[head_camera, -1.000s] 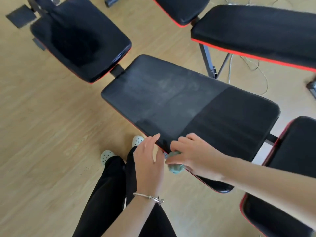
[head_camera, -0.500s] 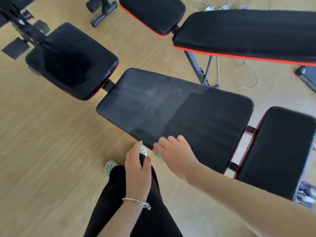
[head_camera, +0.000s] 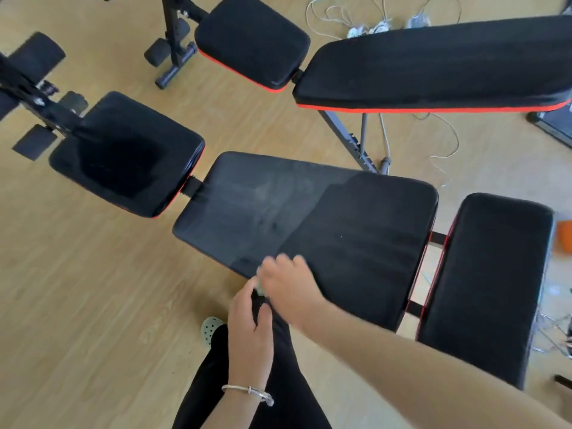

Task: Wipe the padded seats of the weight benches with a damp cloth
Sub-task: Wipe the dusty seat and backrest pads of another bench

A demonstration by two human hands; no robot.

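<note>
Right hand (head_camera: 288,286) lies on the near edge of the long pad (head_camera: 309,218) with the pale green cloth (head_camera: 261,289) under it; blur hides whether the fingers grip it. Left hand (head_camera: 247,329) is relaxed just beside, holding nothing. I judge the darker right half is wiped and the grey left half is not; the far bench (head_camera: 433,63) looks still to do.
</note>
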